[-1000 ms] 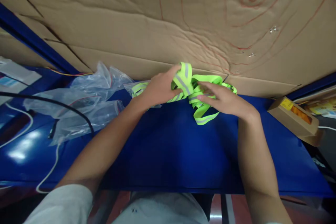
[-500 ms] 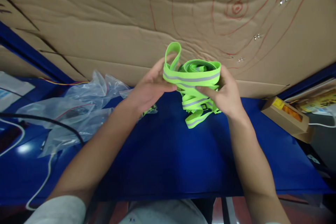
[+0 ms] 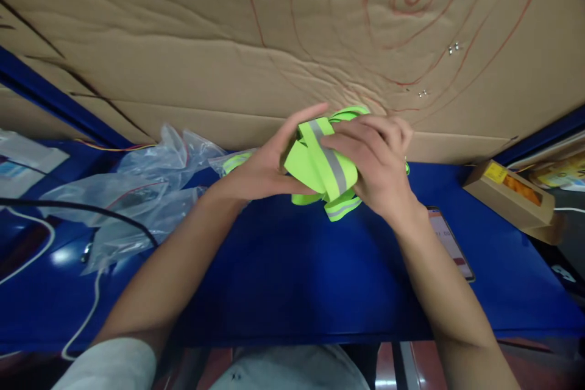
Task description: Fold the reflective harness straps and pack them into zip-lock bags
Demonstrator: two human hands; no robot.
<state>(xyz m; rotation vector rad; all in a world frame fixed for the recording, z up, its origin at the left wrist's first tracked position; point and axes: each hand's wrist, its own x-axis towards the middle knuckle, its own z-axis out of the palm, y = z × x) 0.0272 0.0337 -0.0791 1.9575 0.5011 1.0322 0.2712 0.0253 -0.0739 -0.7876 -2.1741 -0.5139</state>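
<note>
A bundle of neon-green reflective strap (image 3: 325,161) with a grey stripe is held between both hands above the blue table (image 3: 292,268). My left hand (image 3: 269,161) grips it from the left, thumb below and fingers behind. From the right, my right hand (image 3: 377,161) wraps over the bundle, its fingers bent across the striped band. Part of the strap hangs below and some shows behind the right hand. The far side of the bundle is hidden.
Clear plastic bags (image 3: 150,195) and cables lie at the left. A phone (image 3: 450,244) lies beside my right forearm. An open-windowed cardboard box (image 3: 509,198) stands at the right. Behind the table rises a cardboard wall (image 3: 183,67) with red drawn lines.
The strap bundle has been turned and bunched more compactly. My right hand has moved over its top, and the loose loop at the left is gone from view. The phone has come into view.
</note>
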